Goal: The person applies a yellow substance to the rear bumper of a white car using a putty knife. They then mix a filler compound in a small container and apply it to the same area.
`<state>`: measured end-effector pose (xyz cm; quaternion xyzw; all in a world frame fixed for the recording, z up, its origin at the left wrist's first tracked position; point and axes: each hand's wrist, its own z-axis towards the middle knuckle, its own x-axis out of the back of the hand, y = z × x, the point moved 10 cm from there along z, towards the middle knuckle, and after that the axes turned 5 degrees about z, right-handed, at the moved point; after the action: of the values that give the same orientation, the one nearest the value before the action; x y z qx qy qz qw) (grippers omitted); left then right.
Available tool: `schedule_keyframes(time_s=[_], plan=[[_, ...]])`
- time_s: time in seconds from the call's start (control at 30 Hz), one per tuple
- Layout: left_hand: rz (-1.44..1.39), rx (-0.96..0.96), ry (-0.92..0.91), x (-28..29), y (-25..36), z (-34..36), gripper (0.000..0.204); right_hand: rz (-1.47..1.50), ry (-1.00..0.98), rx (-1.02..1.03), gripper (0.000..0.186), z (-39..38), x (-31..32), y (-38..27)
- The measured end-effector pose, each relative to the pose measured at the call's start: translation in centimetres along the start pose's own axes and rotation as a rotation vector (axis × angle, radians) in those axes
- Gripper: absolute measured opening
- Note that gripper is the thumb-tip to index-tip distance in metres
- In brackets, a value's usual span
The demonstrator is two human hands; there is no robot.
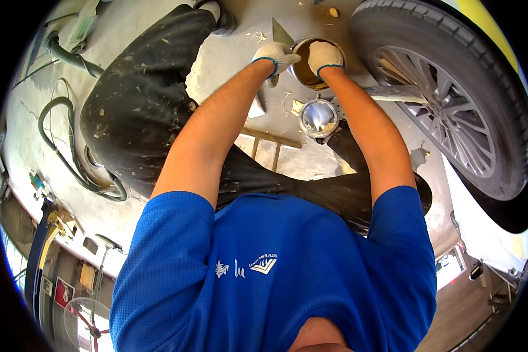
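Left hand (276, 57) apparently curled round a flat blade (280, 35), right hand (325, 56) over an open can (303, 73), fingers hidden, grip impossible to tell

The bright view bends toward its rim.

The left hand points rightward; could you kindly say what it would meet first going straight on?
Probably the open can, whose rim the left hand overlaps in view; depth is unclear.

A grey blade (281, 34) is beside an open, brown-smeared tin (301, 71).
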<state>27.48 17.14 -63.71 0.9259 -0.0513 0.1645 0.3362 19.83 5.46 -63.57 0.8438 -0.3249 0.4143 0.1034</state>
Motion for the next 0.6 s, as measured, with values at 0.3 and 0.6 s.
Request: schedule_keyframes(time_s=[0.3,0.6], plan=[[0.016,0.034,-0.017,-0.2,0.0,-0.3,0.055,0.242,-0.03,-0.118,0.036,1.3,-1.5,1.3],[0.025,0.029,-0.007,-0.3,-0.4,0.0,0.054,0.446,-0.11,-0.221,0.034,0.2,-2.2,2.6]])
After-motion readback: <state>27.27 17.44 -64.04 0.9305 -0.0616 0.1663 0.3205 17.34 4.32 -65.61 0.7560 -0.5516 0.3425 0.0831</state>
